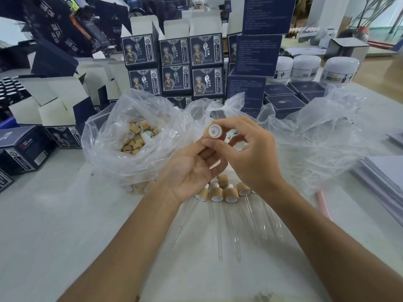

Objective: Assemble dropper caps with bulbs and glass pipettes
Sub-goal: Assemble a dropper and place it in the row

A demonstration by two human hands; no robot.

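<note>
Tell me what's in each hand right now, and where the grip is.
Right hand pinches a bamboo dropper cap by its outer side wall, open underside toward the camera. Left hand has its fingertips at the cap's lower edge; its own grip cannot be told.

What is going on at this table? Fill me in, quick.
A person is putting dropper caps together by hand. The right hand pinches a bamboo-look cap, its white inside turned toward the camera, while the left hand reaches up to its underside. A few finished droppers with glass pipettes lie on the table just below the hands. A clear plastic bag on the left holds many loose caps. Dark blue product boxes are stacked behind.
</note>
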